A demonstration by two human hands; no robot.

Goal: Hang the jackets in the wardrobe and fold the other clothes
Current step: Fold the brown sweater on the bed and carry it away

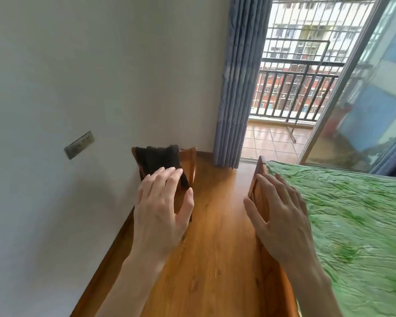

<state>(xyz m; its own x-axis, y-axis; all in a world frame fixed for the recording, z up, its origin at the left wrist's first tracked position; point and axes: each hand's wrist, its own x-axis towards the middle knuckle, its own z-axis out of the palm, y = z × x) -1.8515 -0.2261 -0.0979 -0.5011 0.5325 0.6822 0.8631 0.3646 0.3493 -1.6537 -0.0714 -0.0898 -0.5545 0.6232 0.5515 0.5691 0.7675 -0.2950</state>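
Now both hands open, L hand (160,209) over dark garment (157,160), R hand (281,216)

A dark brown, ribbed knitted cloth (160,160) lay at about 11 o'clock on an orange-brown wooden stand (189,164), against an off-white wall (101,65) that bore a dull brass-coloured switch plate (79,144) at 9 o'clock. The floor (210,225) through the centre was warm honey-brown wood with darker grain streaks. At 4 o'clock the bed cover (352,225) was crinkled bright green mottled with pale white, while at 12 o'clock hung a grey-blue pleated curtain (240,83) beside black balcony railings (293,92) and terracotta tiles (270,138).
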